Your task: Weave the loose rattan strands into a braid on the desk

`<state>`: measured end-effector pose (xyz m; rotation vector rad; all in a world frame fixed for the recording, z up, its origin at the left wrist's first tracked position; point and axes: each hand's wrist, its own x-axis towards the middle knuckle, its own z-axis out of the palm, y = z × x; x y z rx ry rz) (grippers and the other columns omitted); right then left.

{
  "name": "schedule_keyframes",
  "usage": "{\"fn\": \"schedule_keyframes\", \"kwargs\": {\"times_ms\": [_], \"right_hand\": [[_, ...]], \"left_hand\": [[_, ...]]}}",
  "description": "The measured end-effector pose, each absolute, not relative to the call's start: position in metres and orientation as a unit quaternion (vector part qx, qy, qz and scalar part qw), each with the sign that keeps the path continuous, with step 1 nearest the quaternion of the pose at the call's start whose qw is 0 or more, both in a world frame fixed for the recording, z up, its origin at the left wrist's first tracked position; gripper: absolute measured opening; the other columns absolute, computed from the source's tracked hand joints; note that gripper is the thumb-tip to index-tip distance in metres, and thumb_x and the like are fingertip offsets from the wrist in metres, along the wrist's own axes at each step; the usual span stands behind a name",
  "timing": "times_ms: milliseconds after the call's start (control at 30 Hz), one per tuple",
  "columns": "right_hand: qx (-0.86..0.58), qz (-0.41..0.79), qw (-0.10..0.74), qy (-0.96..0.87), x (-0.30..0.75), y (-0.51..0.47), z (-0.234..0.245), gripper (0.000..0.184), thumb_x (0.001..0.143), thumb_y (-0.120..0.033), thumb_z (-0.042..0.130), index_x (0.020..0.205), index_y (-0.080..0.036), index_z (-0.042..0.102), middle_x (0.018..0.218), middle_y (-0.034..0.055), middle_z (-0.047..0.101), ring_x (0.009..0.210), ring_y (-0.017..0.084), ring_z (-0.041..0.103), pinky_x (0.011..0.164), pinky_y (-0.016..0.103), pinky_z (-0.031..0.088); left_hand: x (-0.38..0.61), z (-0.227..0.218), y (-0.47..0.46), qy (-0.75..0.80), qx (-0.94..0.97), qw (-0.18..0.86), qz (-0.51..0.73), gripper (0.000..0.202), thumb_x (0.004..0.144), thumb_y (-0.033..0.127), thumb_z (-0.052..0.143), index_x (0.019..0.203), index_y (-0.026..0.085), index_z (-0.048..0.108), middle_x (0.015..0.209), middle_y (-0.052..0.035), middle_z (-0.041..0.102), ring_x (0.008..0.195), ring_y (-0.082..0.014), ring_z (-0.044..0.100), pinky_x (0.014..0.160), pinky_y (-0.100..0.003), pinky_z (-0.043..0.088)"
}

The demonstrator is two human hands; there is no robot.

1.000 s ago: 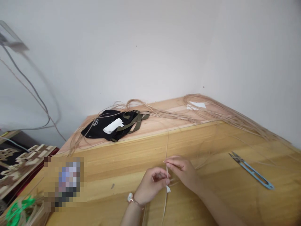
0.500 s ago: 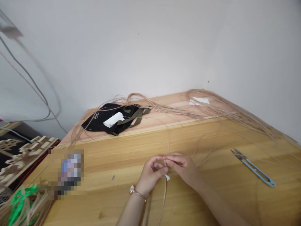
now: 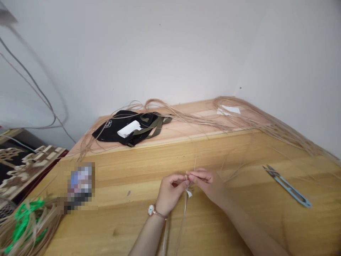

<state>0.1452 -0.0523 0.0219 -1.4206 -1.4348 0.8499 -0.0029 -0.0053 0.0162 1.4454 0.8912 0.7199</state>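
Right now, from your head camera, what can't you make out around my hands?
Head view only:
- Where the strands cross: hidden by the fingers of the left hand and right hand.
- White scrap: too small and partly hidden by the fingers, so its kind is unclear.
- Strands' lower ends: cut off by the bottom edge.
- Patch on the table: pixelated, so the object is unreadable.
- Green bundle: cut off by the bottom and left edges.

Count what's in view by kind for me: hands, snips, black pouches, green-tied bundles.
Hands (left hand, right hand): 2
Snips: 1
Black pouch: 1
Green-tied bundle: 1
Total: 5
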Motion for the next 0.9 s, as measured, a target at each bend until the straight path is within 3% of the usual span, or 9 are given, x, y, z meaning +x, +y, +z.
{"fn": "schedule_keyframes", "kwargs": {"times_ms": [433,733,900], "right_hand": [[-0.557,0.318,0.356,-0.680,0.157,-0.055,0.029,0.024,0.082,-0.032,0.046,0.087,-0.019,0.066,0.071,0.0022,0.056,0.068,0.011,0.050,0.062,0.022,0.038],[-0.544,0.326,0.300,-0.713,0.161,-0.057,0.038,0.025,0.085,-0.025,0.043,0.074,-0.017,0.064,0.065,-0.0004,0.052,0.064,0.009,0.048,0.059,0.019,0.032],[-0.539,0.302,0.257,-0.744,0.162,-0.058,0.037,0.028,0.086,-0.024,0.040,0.070,-0.015,0.062,0.064,-0.0002,0.049,0.062,0.008,0.045,0.057,0.019,0.031]], "left_hand": [[-0.006,0.025,-0.008,0.342,0.683,0.595,0.247,0.023,0.075,0.033,0.054,0.078,0.014,0.066,0.076,-0.0055,0.066,0.072,-0.0169,0.057,0.066,-0.024,0.042],[-0.009,0.033,-0.007,0.317,0.802,0.459,0.215,0.024,0.081,0.024,0.043,0.079,0.018,0.066,0.071,-0.0038,0.061,0.070,-0.0153,0.053,0.065,-0.023,0.038],[-0.008,0.035,-0.007,0.297,0.820,0.443,0.209,0.023,0.081,0.020,0.043,0.081,0.019,0.065,0.076,-0.0045,0.061,0.074,-0.0151,0.053,0.068,-0.022,0.038]]}}
